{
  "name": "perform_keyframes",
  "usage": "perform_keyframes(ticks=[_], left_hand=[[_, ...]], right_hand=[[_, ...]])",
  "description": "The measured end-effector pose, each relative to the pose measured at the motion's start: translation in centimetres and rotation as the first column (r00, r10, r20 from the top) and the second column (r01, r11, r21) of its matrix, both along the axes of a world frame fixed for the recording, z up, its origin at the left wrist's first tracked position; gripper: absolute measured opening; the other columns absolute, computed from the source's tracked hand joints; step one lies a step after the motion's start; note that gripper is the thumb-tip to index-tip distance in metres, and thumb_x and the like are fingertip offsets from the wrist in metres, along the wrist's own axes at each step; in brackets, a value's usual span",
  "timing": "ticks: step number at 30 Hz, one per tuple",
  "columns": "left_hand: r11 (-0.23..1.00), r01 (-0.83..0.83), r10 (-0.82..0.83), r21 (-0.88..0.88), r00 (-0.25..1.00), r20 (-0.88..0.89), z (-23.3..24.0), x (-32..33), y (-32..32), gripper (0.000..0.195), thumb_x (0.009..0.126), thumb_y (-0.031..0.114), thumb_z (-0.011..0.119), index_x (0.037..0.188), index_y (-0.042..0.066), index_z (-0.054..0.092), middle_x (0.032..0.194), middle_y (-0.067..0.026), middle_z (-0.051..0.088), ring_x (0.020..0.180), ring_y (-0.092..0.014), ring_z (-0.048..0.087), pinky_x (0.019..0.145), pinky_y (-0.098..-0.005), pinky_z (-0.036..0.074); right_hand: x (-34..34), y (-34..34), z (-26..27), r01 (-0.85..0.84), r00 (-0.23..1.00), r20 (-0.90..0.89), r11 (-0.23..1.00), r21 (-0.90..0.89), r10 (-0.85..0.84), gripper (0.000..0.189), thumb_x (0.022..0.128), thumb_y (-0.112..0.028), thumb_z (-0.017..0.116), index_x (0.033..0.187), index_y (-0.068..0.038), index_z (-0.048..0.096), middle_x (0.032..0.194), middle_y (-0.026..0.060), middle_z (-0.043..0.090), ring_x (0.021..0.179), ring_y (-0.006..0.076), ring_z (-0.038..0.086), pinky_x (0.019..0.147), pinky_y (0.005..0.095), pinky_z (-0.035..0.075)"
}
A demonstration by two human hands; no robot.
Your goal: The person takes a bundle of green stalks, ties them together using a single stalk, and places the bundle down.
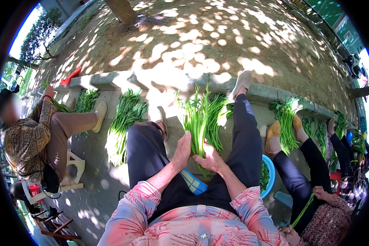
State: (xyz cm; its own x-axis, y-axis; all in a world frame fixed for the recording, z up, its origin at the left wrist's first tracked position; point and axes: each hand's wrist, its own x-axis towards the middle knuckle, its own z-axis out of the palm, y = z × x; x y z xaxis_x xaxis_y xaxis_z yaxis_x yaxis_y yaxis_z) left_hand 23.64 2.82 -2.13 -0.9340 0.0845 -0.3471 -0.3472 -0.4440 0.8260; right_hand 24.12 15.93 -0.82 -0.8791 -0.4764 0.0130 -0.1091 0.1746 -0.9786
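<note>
Between my knees, a bundle of long green vegetable stems [197, 123] stands with its tips pointing away from me. My left hand [181, 151] presses against its left side, thumb up and most fingers hidden behind the stems. On the other side my right hand [212, 157] grips the lower stems, its fingers curled round them. Just beyond, a pile of leafy green stems [215, 129] lies on the pavement by my right leg. Another pile of leafy greens [126, 126] is on the ground to the left of my left knee.
A light blue basin [271, 175] with cut greens stands beside my right thigh. Ahead runs a stone kerb [261, 93] with bare earth and a tree trunk [121, 10] beyond. People sit on both sides; a person's hand [321, 194] at right holds green stems [303, 210].
</note>
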Motion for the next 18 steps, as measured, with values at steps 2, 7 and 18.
perform_keyframes(ticks=[2, 7, 18], left_hand=[[1.000, -0.010, 0.010, -0.022, 1.000, -0.005, 0.0, 0.0, 0.1, 0.044, 0.096, 0.035, 0.027, 0.103, -0.001, 0.052, 0.091, -0.0078, 0.059, 0.080, -0.012, 0.055, 0.075, -0.0255, 0.045], [0.989, -0.021, 0.006, -0.144, 0.995, -0.098, 0.7, -0.2, 0.2, 0.043, 0.095, 0.034, 0.029, 0.100, -0.001, 0.053, 0.090, -0.0073, 0.059, 0.080, -0.011, 0.054, 0.072, -0.0246, 0.044], [0.991, 0.011, -0.021, 0.135, 0.997, 0.079, 0.8, -0.7, -0.8, 0.056, 0.092, 0.047, 0.028, 0.103, 0.000, 0.054, 0.090, -0.0070, 0.059, 0.077, -0.012, 0.056, 0.069, -0.0261, 0.046]], right_hand=[[0.1, -0.1, 0.3, 0.008, 0.988, 0.154, 0.997, -0.072, 0.004, 0.044, 0.068, -0.006, 0.059, 0.110, 0.004, 0.048, 0.110, 0.0182, 0.047, 0.098, 0.0262, 0.049, 0.085, 0.0352, 0.040], [0.3, 0.0, -0.9, 0.023, 0.991, 0.132, 0.999, -0.039, -0.018, 0.045, 0.068, -0.007, 0.061, 0.110, 0.004, 0.049, 0.104, 0.0168, 0.052, 0.093, 0.0259, 0.052, 0.084, 0.0341, 0.041], [0.1, 0.4, -0.5, 0.024, 0.968, 0.249, 0.998, -0.053, -0.010, 0.038, 0.072, -0.007, 0.057, 0.108, 0.005, 0.050, 0.097, 0.0134, 0.057, 0.084, 0.0199, 0.056, 0.078, 0.0309, 0.044]])
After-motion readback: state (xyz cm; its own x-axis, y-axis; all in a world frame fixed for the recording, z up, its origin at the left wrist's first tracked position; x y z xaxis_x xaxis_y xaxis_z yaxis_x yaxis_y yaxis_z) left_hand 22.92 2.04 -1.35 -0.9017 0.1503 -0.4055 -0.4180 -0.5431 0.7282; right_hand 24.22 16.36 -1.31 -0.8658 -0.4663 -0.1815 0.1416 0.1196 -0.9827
